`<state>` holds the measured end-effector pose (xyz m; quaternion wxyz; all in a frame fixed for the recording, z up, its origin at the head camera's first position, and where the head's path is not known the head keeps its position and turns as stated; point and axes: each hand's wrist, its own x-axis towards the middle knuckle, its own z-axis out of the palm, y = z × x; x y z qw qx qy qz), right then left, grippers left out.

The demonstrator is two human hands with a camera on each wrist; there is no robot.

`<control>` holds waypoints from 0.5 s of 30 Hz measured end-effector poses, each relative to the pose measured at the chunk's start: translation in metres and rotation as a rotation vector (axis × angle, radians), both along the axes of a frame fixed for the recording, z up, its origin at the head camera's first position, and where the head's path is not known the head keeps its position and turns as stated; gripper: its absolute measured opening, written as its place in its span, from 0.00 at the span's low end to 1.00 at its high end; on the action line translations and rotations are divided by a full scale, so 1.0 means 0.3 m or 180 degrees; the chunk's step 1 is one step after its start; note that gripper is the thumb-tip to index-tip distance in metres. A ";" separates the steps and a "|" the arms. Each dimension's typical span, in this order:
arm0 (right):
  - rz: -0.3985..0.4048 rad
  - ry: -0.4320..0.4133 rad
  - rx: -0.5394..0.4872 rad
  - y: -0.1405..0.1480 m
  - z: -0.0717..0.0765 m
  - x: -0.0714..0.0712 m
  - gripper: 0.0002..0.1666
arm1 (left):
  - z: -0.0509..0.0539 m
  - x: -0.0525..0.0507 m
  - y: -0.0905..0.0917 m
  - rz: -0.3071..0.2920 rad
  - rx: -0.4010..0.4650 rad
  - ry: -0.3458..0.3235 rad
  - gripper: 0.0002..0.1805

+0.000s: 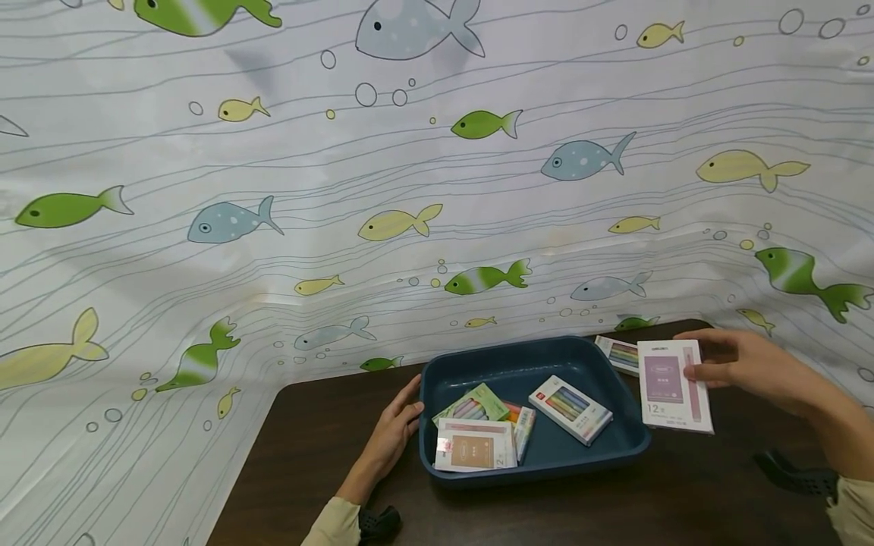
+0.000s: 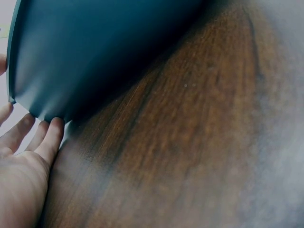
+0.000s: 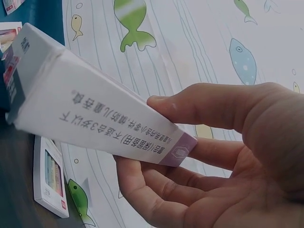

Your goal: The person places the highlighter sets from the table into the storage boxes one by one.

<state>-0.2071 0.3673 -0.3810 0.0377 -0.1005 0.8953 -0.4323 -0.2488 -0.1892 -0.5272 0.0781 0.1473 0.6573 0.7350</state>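
My right hand (image 1: 758, 368) holds up a thin white carton with a purple panel (image 1: 664, 383), marked 12, beside the tray's right end. Thumb and fingers pinch its edges in the right wrist view, where a side of the carton (image 3: 109, 104) shows printed text. The dark blue tray (image 1: 519, 474) stands on the table. At its left end my left hand (image 1: 391, 434) touches the outer wall, fingers (image 2: 53, 135) fairly straight. Inside lie a white box with an orange-brown panel (image 1: 473, 447), a green box (image 1: 488, 398), an orange-and-white box (image 1: 524, 432) and a white box with a coloured window (image 1: 570, 409).
Behind the tray's right end, another white box with a coloured window (image 1: 617, 355) lies on the dark wooden table (image 1: 300, 425). A white fish-patterned sheet (image 1: 410, 174) rises behind the table. Dark straps (image 1: 378, 523) sit at both wrists.
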 end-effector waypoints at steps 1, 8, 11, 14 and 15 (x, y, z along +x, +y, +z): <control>-0.0006 -0.0003 0.0006 -0.001 -0.001 0.000 0.45 | -0.001 -0.001 0.001 0.0002 0.0002 0.0002 0.33; 0.0009 0.0051 -0.0016 -0.006 -0.012 -0.008 0.45 | -0.007 -0.003 0.002 -0.0001 -0.0058 0.0062 0.33; 0.0066 0.0067 -0.0039 -0.013 -0.011 -0.006 0.45 | -0.006 -0.003 0.001 -0.0008 -0.0045 0.0049 0.33; 0.0093 0.0033 -0.0083 -0.021 -0.005 -0.007 0.45 | -0.004 -0.002 0.000 -0.0016 -0.0051 0.0069 0.33; 0.0113 0.0028 -0.0092 -0.023 -0.003 -0.009 0.45 | -0.004 -0.002 -0.002 -0.0022 -0.0065 0.0094 0.34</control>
